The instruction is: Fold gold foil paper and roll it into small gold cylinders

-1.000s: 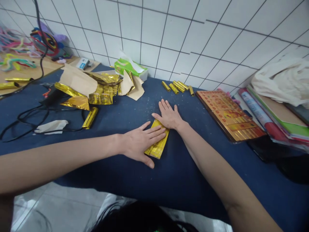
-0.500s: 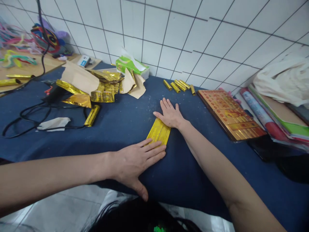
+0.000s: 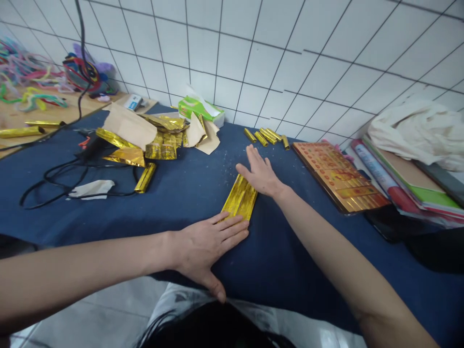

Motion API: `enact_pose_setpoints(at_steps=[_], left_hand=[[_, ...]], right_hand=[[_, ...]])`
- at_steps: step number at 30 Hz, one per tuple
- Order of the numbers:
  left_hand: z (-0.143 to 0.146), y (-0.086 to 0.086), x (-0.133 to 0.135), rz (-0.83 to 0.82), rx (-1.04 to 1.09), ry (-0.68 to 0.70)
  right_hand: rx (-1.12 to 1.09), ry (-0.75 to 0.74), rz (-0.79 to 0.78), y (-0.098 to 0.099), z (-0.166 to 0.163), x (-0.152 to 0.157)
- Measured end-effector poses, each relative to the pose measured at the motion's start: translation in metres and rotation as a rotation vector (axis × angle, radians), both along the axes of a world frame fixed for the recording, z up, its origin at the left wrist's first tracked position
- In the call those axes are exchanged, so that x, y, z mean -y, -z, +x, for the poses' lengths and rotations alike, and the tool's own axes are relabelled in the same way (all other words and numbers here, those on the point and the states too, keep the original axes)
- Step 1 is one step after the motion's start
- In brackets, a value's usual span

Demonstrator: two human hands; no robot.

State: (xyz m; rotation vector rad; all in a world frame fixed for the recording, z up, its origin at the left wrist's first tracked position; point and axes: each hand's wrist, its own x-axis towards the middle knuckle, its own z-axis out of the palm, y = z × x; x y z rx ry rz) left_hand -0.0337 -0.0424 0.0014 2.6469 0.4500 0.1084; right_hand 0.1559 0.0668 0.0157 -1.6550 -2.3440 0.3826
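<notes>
A creased strip of shiny gold foil paper (image 3: 239, 200) lies flat on the blue cloth (image 3: 181, 193) that covers the table. My left hand (image 3: 210, 244) rests on its near end, fingers stretched out and thumb spread toward the table edge. At the far end is my right hand (image 3: 260, 171), with its fingers extended and slightly raised; part of it covers the foil's upper right corner. Neither hand grips anything. Beyond the right hand, several small gold foil rolls (image 3: 266, 137) lie near the wall.
Left of the hands are crumpled gold foil and brown paper (image 3: 126, 128), a gold roll (image 3: 145, 178), and a looped black cable (image 3: 47, 179). A green tissue pack (image 3: 201, 108) stands by the tiled wall. An orange-gold box (image 3: 337, 176) and stacked folders (image 3: 416, 179) lie right.
My right hand has tilted up a little from the foil, its fingers lifting. The left hand stays on the near end. The view has shifted slightly.
</notes>
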Motion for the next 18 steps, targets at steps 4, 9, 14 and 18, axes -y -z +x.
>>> enact_pose_setpoints(at_steps=[4,9,14,18], left_hand=[[0.001,0.001,0.0,0.009,0.037,0.002],[0.003,0.0,-0.001,0.017,0.036,0.002],[0.001,0.0,0.001,-0.006,0.015,-0.01],[0.001,-0.001,0.001,-0.034,0.021,-0.012]], right_hand=[[0.023,-0.359,-0.041,-0.001,-0.027,0.058],[0.082,-0.538,-0.111,0.014,-0.034,0.081],[0.197,-0.48,-0.022,0.018,-0.017,0.034],[0.262,-0.315,0.028,0.025,-0.005,-0.008]])
